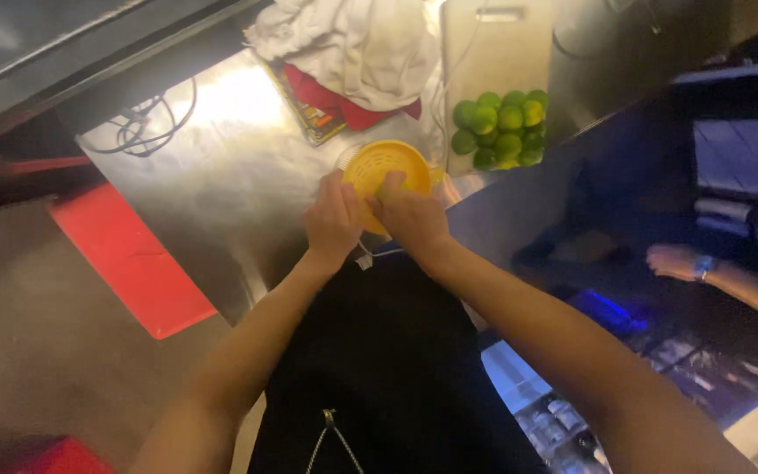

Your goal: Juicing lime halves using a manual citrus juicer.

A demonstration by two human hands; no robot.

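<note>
Head view, looking straight down: the person's left hand [333,218] and right hand [410,218] sit close together, almost touching, both pressed to the near rim of a yellow strainer [386,171]. The left hand's fingers curl over the rim's edge; the right hand seems to pinch something small against the strainer, though what it holds cannot be made out. The strainer rests over a pale container just beyond the knuckles.

It looks like thin plastic — light, fairly stiff, likely to slide or tip if pushed from one side, so the rim on both sides is the sensible place to grip. If wet, it may be slippery.

Beyond the right hand lies a heap of limes [504,127] on a white cutting board [495,53]. Ahead of both hands, crumpled white cloths [353,48] cover something red. All this sits on a steel counter [221,167], shiny and glaring. Cables [146,123] trail off beyond the left hand. Far right, another person's hand [673,261] rests in the dim, blue-lit room.
</note>
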